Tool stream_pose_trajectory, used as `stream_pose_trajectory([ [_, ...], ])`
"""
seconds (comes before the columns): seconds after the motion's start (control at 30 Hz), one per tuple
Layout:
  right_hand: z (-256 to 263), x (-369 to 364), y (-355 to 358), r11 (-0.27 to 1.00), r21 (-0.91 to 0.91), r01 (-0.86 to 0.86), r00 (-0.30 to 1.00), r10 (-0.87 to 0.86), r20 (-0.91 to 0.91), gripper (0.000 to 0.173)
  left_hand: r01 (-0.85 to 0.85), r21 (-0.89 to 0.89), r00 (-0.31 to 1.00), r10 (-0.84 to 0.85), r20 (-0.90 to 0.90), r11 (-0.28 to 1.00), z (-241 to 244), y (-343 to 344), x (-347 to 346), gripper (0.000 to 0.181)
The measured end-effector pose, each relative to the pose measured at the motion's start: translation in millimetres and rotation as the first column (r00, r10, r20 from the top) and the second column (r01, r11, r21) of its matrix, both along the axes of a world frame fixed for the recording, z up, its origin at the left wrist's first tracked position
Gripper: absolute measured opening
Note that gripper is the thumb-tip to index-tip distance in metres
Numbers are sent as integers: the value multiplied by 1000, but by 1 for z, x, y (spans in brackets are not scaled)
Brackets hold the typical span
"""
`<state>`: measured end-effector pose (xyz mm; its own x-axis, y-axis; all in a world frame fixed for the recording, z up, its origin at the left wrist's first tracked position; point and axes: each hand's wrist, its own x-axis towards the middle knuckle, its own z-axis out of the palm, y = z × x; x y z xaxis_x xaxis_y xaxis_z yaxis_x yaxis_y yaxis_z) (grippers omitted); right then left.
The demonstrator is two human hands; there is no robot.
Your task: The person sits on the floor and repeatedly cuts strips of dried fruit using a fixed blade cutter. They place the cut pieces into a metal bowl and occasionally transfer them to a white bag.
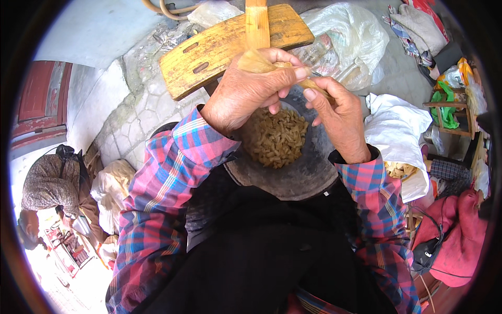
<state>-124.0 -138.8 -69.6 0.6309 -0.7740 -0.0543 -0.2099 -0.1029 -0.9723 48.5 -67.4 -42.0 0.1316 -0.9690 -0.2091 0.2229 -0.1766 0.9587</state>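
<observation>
My left hand [251, 90] and my right hand [341, 114] grip a twisted tan strand of what looks like dried husk [315, 86] between thumbs and fingers. One loose, flared end [255, 62] fans out above the left knuckles. Directly beneath the hands, a round dark basin [274, 188] rests at my lap. Many short, curled tan pieces [280, 139] lie heaped in it. My left forearm and hand cover part of the basin's far left side.
Beyond the hands stands a yellow wooden bench [219, 49] with a wooden slat [257, 23] across it. A clear plastic bag [349, 43] lies beside it. To the right, a white sack [396, 125] holds tan husk material. People sit at left [51, 184] and right [457, 235].
</observation>
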Motion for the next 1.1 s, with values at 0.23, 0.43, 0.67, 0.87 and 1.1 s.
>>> stream_pose_trajectory([
  [0.23,20,7,-4,936,-286,-205,979,197,-56,29,-86,-43,984,78,-162,995,6,3,11,11],
  [0.43,41,14,-18,901,-398,-172,984,172,-35,24,-165,-139,968,134,-210,976,18,-2,33,10],
  [0.67,67,76,-97,440,-886,-149,987,14,-159,21,-264,-310,961,277,-3,913,34,-61,82,13],
  [0.87,29,105,-120,373,-902,-219,962,-71,-263,15,-349,-236,895,397,202,907,-9,-91,111,14],
  [1.1,-32,106,-116,505,-756,-416,837,-112,-535,15,-463,-51,781,434,449,885,-64,-92,115,23],
])
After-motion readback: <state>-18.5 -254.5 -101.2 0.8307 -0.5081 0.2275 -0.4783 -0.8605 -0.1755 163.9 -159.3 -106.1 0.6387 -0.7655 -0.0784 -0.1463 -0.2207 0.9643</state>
